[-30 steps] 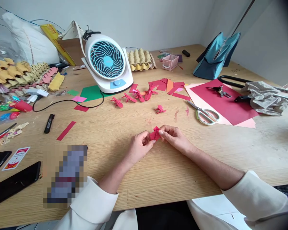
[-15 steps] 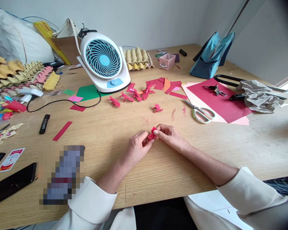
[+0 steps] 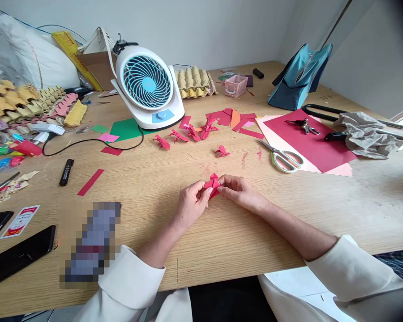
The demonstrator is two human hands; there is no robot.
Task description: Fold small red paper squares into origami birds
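A small folded red paper piece (image 3: 213, 182) is held between both hands above the wooden table. My left hand (image 3: 194, 201) pinches its left side with thumb and fingers. From the right, my right hand (image 3: 240, 192) grips the opposite edge. Just beyond them lies a single folded red paper figure (image 3: 222, 151), and several similar paper figures (image 3: 192, 133) sit in a row farther back. White-handled scissors (image 3: 284, 157) rest to the right, partly on red and pale pink sheets (image 3: 322, 147).
A white and blue fan (image 3: 147, 85) stands at the back, its black cord running left. Egg cartons (image 3: 195, 80), a pink basket (image 3: 235, 86) and a blue bag (image 3: 297, 85) line the rear. Phones (image 3: 23, 255), a marker (image 3: 66, 172) and a red strip (image 3: 90, 182) lie left.
The folded red paper has been turned between my fingers, so more of its creased face shows. My grip has shifted slightly; the view has moved a little left.
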